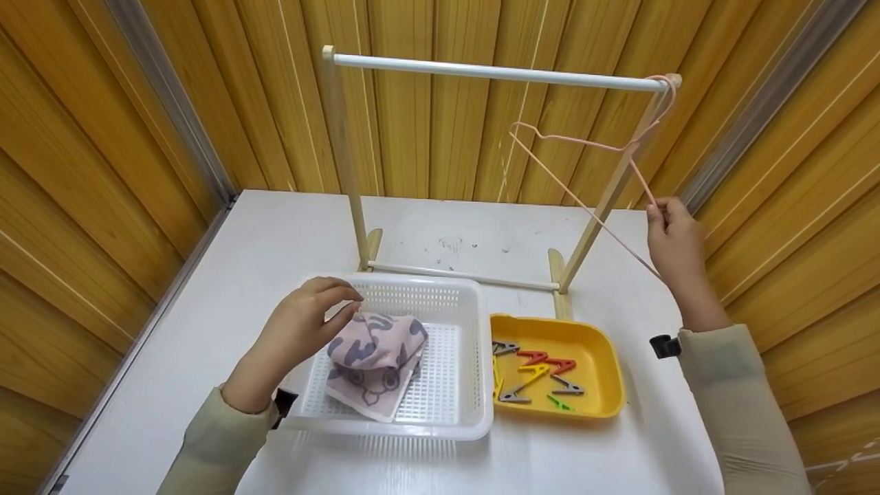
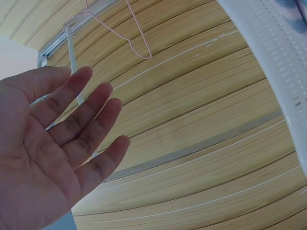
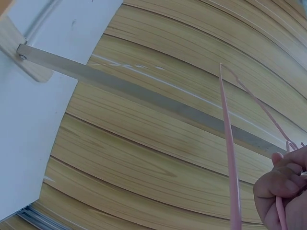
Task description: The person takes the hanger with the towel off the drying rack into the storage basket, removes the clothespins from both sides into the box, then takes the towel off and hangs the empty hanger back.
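Note:
At the right end of the rack's white rail, a pink wire clothes hanger point(image 1: 581, 142) hangs by its hook. My right hand point(image 1: 677, 251) pinches the hanger's near side; in the right wrist view the fingers point(image 3: 283, 184) are curled round the pink wire. Over the white basket point(image 1: 474, 357) hovers my left hand point(image 1: 295, 326), its fingers loosely bent, with nothing in them. The left wrist view shows that palm point(image 2: 38, 163) bare. Below it, inside the basket, lies a folded pink and grey patterned towel point(image 1: 375, 364), partly covered by the hand in the head view.
The wooden drying rack point(image 1: 481, 70) stands behind the basket on the white table point(image 1: 172, 344). To the basket's right sits a yellow tray point(image 1: 605, 371) holding several clothespins point(image 1: 536, 371) in red, yellow, grey and green. Wood-patterned walls point(image 1: 467, 151) close in the back and sides.

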Demonstrator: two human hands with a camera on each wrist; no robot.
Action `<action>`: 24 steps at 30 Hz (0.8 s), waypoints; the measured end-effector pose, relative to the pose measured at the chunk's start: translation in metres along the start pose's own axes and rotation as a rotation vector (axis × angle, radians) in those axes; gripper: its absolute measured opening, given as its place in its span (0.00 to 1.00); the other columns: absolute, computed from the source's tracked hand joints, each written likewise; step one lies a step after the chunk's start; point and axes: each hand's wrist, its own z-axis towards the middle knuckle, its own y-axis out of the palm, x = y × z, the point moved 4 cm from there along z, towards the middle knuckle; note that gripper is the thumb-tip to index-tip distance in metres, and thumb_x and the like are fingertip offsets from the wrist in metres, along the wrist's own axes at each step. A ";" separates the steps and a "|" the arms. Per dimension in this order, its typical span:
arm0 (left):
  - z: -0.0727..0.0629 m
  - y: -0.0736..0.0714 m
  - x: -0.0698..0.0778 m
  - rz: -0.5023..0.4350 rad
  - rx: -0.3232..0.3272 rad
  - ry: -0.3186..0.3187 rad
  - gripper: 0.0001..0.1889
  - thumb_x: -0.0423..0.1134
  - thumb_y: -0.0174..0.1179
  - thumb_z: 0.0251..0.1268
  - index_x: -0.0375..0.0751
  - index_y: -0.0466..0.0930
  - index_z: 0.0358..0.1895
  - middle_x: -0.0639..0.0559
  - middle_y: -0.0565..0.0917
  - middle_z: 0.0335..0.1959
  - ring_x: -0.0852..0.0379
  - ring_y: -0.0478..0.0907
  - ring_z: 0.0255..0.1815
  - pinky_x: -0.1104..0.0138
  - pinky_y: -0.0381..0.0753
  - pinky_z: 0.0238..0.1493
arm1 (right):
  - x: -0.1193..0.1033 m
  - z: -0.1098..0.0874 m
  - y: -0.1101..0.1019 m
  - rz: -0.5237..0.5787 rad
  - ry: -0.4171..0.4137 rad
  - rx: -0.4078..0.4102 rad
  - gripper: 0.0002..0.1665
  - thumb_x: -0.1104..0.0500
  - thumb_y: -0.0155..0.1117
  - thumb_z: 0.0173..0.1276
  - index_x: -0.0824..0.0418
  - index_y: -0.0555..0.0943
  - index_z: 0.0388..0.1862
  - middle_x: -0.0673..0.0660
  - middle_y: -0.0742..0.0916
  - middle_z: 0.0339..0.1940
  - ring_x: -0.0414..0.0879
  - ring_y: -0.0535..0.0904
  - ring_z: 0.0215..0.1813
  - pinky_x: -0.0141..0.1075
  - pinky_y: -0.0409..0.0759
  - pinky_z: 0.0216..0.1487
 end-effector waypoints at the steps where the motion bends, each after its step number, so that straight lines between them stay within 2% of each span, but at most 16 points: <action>1: 0.000 0.001 -0.001 -0.001 -0.002 -0.004 0.05 0.31 0.68 0.65 0.37 0.88 0.42 0.43 0.89 0.45 0.43 0.85 0.51 0.52 0.86 0.51 | 0.001 0.000 0.001 -0.001 -0.001 0.003 0.20 0.56 0.51 0.82 0.73 0.78 0.57 0.60 0.79 0.34 0.34 0.64 0.28 0.22 0.63 0.27; 9: -0.001 0.005 -0.004 -0.001 -0.014 -0.022 0.05 0.32 0.68 0.65 0.38 0.88 0.42 0.44 0.89 0.45 0.45 0.85 0.51 0.53 0.86 0.51 | 0.004 0.002 0.004 -0.020 -0.010 0.023 0.19 0.58 0.51 0.82 0.73 0.77 0.57 0.63 0.78 0.33 0.36 0.64 0.29 0.24 0.61 0.28; 14: -0.001 0.009 -0.005 -0.001 -0.024 -0.032 0.05 0.32 0.68 0.65 0.37 0.88 0.41 0.44 0.89 0.45 0.44 0.85 0.51 0.52 0.86 0.51 | 0.003 0.005 0.006 -0.046 -0.043 0.046 0.18 0.59 0.52 0.82 0.74 0.78 0.56 0.70 0.82 0.35 0.45 0.68 0.31 0.23 0.60 0.28; 19: 0.000 0.013 -0.007 -0.004 -0.047 -0.030 0.05 0.32 0.68 0.65 0.37 0.88 0.42 0.43 0.89 0.44 0.43 0.86 0.50 0.51 0.86 0.51 | 0.003 0.007 0.007 -0.065 -0.078 0.078 0.18 0.60 0.53 0.81 0.73 0.80 0.55 0.75 0.86 0.41 0.56 0.73 0.34 0.22 0.59 0.29; 21: 0.001 0.015 -0.007 -0.006 -0.057 -0.027 0.05 0.32 0.67 0.66 0.37 0.88 0.42 0.42 0.89 0.44 0.43 0.85 0.50 0.50 0.86 0.52 | 0.004 0.008 0.006 -0.081 -0.063 0.062 0.19 0.59 0.52 0.82 0.72 0.80 0.57 0.75 0.87 0.42 0.58 0.74 0.36 0.24 0.61 0.31; 24: 0.003 0.019 -0.008 -0.015 -0.073 -0.035 0.06 0.33 0.66 0.67 0.36 0.87 0.44 0.41 0.89 0.46 0.41 0.85 0.52 0.49 0.85 0.53 | 0.006 0.009 0.004 -0.122 -0.019 0.016 0.22 0.57 0.50 0.83 0.71 0.77 0.63 0.75 0.86 0.42 0.61 0.76 0.38 0.32 0.66 0.33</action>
